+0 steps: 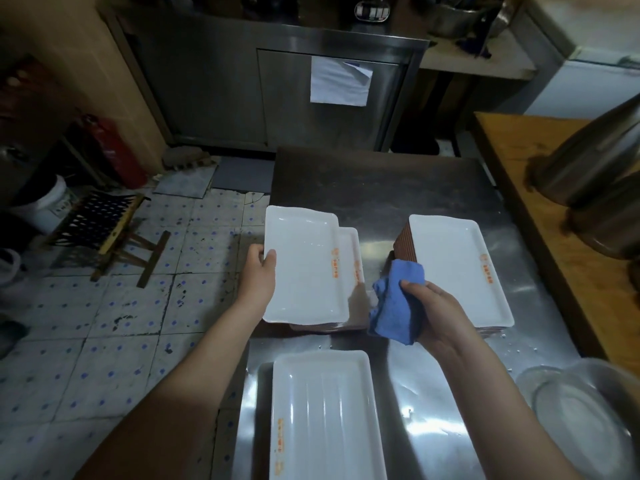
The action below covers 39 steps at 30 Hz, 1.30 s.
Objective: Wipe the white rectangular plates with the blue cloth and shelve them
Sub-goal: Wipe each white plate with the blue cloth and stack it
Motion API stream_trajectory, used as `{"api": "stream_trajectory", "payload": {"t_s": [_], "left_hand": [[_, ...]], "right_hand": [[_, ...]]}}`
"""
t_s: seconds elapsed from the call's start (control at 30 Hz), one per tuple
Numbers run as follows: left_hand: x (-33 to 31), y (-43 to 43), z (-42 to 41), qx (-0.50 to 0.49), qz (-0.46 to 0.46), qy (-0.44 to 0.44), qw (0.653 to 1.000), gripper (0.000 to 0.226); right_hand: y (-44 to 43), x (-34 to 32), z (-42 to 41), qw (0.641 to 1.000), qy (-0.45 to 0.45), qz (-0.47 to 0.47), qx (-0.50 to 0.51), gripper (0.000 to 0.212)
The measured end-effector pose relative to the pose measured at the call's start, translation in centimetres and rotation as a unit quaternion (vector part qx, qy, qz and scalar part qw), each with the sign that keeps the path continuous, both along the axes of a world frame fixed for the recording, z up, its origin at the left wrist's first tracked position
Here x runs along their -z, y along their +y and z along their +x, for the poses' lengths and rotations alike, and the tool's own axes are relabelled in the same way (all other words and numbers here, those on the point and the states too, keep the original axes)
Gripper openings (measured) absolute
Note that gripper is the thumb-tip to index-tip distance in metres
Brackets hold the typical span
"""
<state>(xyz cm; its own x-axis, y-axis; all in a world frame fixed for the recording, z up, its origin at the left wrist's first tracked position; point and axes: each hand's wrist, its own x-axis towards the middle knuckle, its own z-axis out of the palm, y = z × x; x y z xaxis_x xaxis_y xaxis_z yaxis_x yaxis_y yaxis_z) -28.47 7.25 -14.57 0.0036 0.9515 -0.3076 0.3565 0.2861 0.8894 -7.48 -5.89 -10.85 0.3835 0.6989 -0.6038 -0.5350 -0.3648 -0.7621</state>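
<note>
Two bare hands over a steel table [433,199]. Left hand [260,271] clamped on the left edge of one white rectangular plate [304,265], held above a left stack [351,271]. Right hand [438,315] closed around one blue cloth [394,303], beside a right stack [457,268]. Third plate group [325,417] nearest the camera; plates per stack not countable.

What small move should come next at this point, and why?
Probably bring the blue cloth in the right hand leftward onto the plate and start wiping. The left hand grips that plate by its left edge above the left stack, and the cloth sits just beside it, not touching.
</note>
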Motion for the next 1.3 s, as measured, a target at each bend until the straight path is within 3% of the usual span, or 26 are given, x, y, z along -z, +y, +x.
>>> {"api": "stream_trajectory", "payload": {"t_s": [0.23, 0.47, 0.6, 0.67, 0.73, 0.8, 0.9, 0.97, 1.03, 1.13, 1.3], "left_hand": [[-4.3, -4.2, 0.0, -0.041, -0.054, -0.120, 0.990, 0.016], [-7.5, -11.0, 2.2, -0.037, -0.116, -0.185, 0.975, 0.039], [-8.1, -15.0, 3.3, -0.015, -0.140, -0.221, 0.965, 0.044], [-8.6, -17.0, 3.8, -0.017, -0.160, -0.241, 0.957, 0.043], [-9.0, -18.4, 4.3, -0.030, -0.164, -0.220, 0.961, 0.050], [-9.3, -19.7, 4.8, -0.046, -0.158, -0.191, 0.968, 0.054], [-10.1, -21.9, 5.1, -0.056, -0.148, -0.209, 0.965, 0.051], [-10.5, -23.2, 5.2, -0.061, -0.138, -0.231, 0.961, 0.049], [-10.8, -24.2, 5.4, -0.066, -0.127, -0.257, 0.956, 0.048], [-11.2, -25.6, 5.5, -0.059, -0.119, -0.273, 0.953, 0.047], [-11.9, -27.0, 5.3, -0.040, -0.077, -0.230, 0.969, 0.046]], "right_hand": [[-2.4, -4.2, -0.4, 0.993, -0.090, 0.038, -0.063, 0.010], [-5.4, -8.0, -2.7, 0.979, -0.046, 0.136, -0.147, 0.004], [-6.9, -8.6, -4.8, 0.974, -0.020, 0.136, -0.180, 0.009], [-7.9, -8.0, -5.3, 0.961, -0.137, 0.109, -0.215, 0.010], [-9.3, -7.5, -5.1, 0.903, -0.353, 0.076, -0.235, 0.023], [-10.9, -7.6, -4.8, 0.837, -0.494, 0.080, -0.221, 0.041], [-13.1, -7.7, -4.6, 0.725, -0.642, 0.099, -0.231, 0.064], [-14.4, -7.8, -4.7, 0.634, -0.720, 0.109, -0.261, 0.058], [-15.4, -8.0, -4.9, 0.569, -0.737, 0.122, -0.343, 0.051], [-16.4, -7.3, -5.5, 0.518, -0.726, 0.143, -0.429, 0.055], [-13.9, -7.9, -4.9, 0.491, -0.746, 0.158, -0.421, 0.054]]}}
